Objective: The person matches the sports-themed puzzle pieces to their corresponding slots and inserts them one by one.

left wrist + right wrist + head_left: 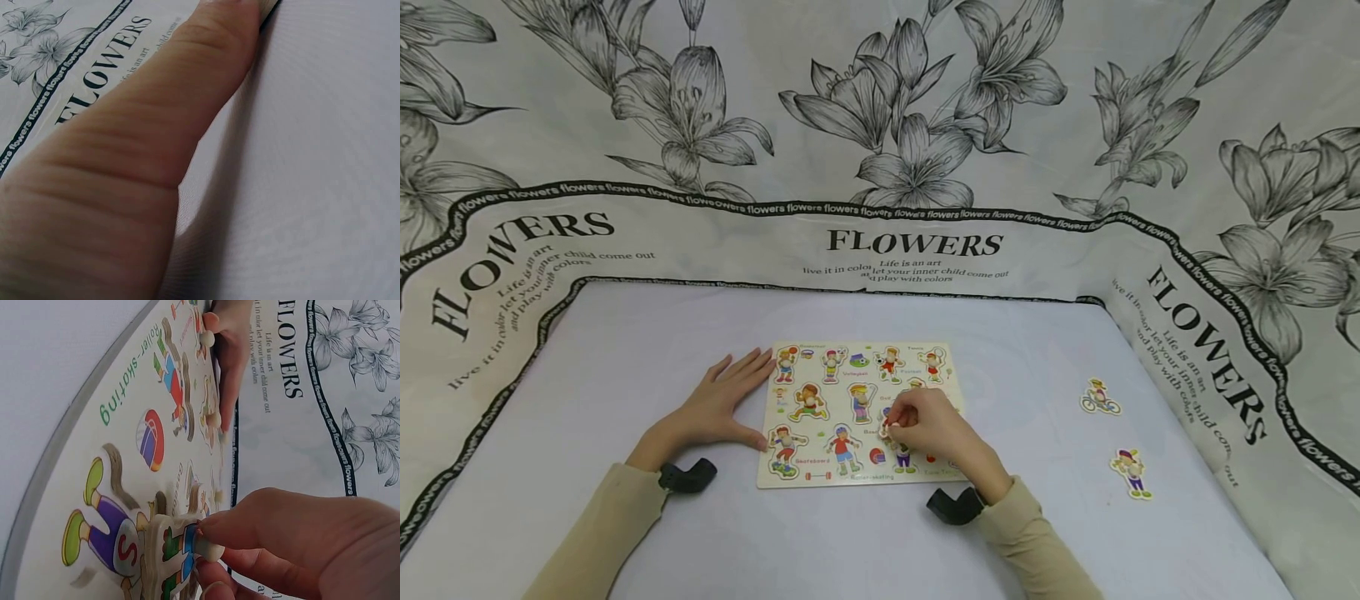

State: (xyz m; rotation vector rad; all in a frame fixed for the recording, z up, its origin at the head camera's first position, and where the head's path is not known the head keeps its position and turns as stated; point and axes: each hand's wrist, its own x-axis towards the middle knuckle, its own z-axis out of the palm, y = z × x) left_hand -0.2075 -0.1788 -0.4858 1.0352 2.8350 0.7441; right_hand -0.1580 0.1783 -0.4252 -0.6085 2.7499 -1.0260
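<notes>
A cream wooden puzzle board (766, 467) with printed sports figures lies on the table. Above its right half, my right hand (936, 429) pinches the pale knob (209, 549) of a puzzle piece (178, 534) between thumb and fingers. Blue clothing and green footwear show on that piece, which stands tilted over the board beside a printed figure in purple trousers (112, 528); the fingers hide part of it. My left hand (718, 404) has its fingers spread, fingertips and thumb touching the board's left edge. In the left wrist view the thumb (150, 119) fills much of the frame.
Two loose pieces lie on the table to the right: a cyclist piece (1100, 397) and, nearer, a piece of a figure in purple trousers (1131, 475). A white cloth with a flower print (917, 250) rises behind and at the sides.
</notes>
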